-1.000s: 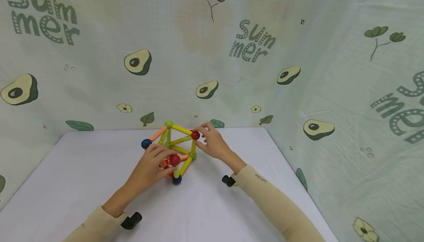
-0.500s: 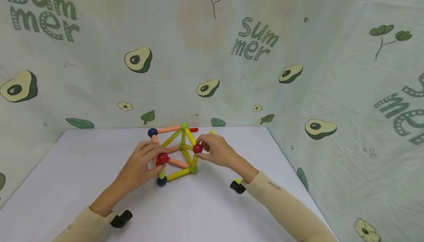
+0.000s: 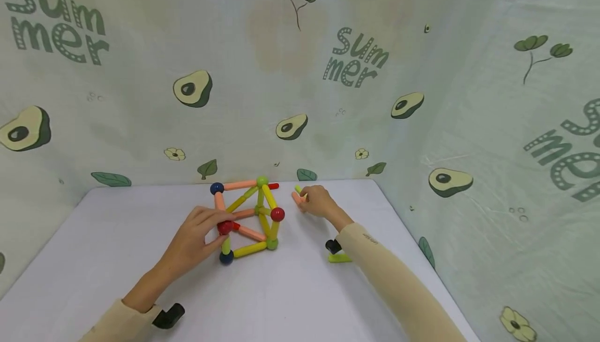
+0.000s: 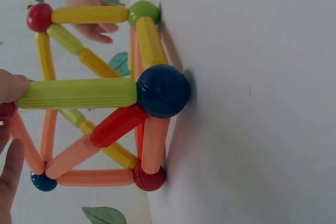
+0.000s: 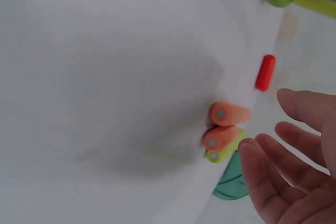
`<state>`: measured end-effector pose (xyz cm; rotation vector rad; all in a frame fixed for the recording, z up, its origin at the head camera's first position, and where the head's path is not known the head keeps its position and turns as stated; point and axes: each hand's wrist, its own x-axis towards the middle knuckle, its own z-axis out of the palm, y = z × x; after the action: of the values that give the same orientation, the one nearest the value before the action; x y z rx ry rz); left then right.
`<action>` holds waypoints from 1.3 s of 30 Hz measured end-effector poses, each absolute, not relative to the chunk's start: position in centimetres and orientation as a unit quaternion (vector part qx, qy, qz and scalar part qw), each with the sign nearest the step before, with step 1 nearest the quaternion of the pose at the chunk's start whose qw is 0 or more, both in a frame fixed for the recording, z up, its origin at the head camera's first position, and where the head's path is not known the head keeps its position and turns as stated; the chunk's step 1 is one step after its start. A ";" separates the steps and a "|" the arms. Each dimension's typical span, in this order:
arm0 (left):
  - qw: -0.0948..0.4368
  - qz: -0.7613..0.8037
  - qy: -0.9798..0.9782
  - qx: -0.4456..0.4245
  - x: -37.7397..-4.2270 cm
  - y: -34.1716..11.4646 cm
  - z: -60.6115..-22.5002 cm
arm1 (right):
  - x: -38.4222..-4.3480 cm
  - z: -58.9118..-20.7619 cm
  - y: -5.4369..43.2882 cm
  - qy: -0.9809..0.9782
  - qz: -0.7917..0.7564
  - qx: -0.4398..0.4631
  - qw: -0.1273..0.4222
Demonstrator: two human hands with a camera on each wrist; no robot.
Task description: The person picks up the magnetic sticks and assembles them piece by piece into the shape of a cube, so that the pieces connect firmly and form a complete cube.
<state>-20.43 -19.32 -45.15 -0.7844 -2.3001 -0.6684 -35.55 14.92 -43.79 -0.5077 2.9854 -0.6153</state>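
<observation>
A cube-like frame of magnetic sticks (image 3: 250, 250) and coloured balls stands on the white table. My left hand (image 3: 189, 238) pinches the red ball (image 3: 225, 227) at its near upper left corner. From that ball a light green stick (image 4: 79, 94) runs down to a dark blue ball (image 4: 163, 91) on the table. Another red ball (image 3: 278, 214) tops the right corner. My right hand (image 3: 320, 202) hovers right of the frame with loosely bent fingers and nothing between them. Two orange sticks (image 5: 231, 114) and a green stick (image 5: 227, 150) lie close by its fingertips.
A loose red stick (image 3: 274, 186) lies behind the frame near the table's back edge. Under the right forearm sits a light green stick (image 3: 339, 258). A printed cloth (image 3: 253, 97) hangs behind and at the right of the table.
The frame has turned, its near blue corner shifting left with my left hand. My right hand has let go of the right red ball and moved right to the loose sticks.
</observation>
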 end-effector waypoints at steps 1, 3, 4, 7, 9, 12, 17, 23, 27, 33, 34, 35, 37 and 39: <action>0.304 -0.253 -0.869 -0.297 -20.4 -19.3 -45.2 | -36.0 -44.4 14.7 0.969 -0.195 -0.150 0.029; 0.305 -0.254 -0.868 -0.297 -20.3 -19.3 -45.2 | -36.7 -45.4 14.2 0.974 -0.180 -0.137 0.021; 0.304 -0.254 -0.869 -0.296 -20.3 -19.3 -45.1 | -36.9 -45.9 14.0 0.976 -0.172 -0.133 0.016; 0.303 -0.252 -0.871 -0.291 -20.3 -19.3 -45.0 | -37.2 -46.6 13.5 0.980 -0.152 -0.124 0.006; 0.299 -0.253 -0.874 -0.289 -20.3 -19.3 -45.0 | -37.1 -47.0 13.3 0.982 -0.150 -0.117 0.012; 0.292 -0.258 -0.875 -0.286 -20.3 -19.1 -44.9 | -36.5 -46.9 13.6 0.979 -0.168 -0.113 0.015; 0.287 -0.260 -0.879 -0.277 -20.3 -18.7 -44.6 | -34.3 -43.9 14.7 0.957 -0.216 -0.180 -0.062; 0.288 -0.260 -0.884 -0.260 -20.2 -18.5 -44.2 | -29.9 -38.2 14.7 0.897 -0.287 -0.308 -0.133; 0.290 -0.261 -0.884 -0.257 -20.2 -18.4 -44.1 | -27.6 -36.3 13.3 0.862 -0.264 -0.416 -0.116; 0.288 -0.264 -0.885 -0.252 -20.2 -18.3 -44.1 | -26.6 -36.7 11.1 0.845 -0.193 -0.490 -0.093; 0.288 -0.263 -0.886 -0.251 -20.2 -18.3 -44.1 | -26.6 -36.9 10.8 0.844 -0.186 -0.495 -0.094; 0.287 -0.263 -0.887 -0.249 -20.2 -18.2 -44.0 | -26.6 -37.1 10.5 0.843 -0.181 -0.498 -0.095; 0.288 -0.262 -0.887 -0.247 -20.1 -18.2 -43.9 | -26.6 -37.5 10.0 0.844 -0.173 -0.500 -0.093; 0.293 -0.258 -0.887 -0.245 -20.1 -18.1 -43.8 | -26.5 -37.8 9.5 0.846 -0.165 -0.499 -0.095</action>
<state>-20.07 -18.11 -43.80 -0.6535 -2.3644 -0.6870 -26.51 9.50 -37.78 -1.6693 2.8296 -0.5506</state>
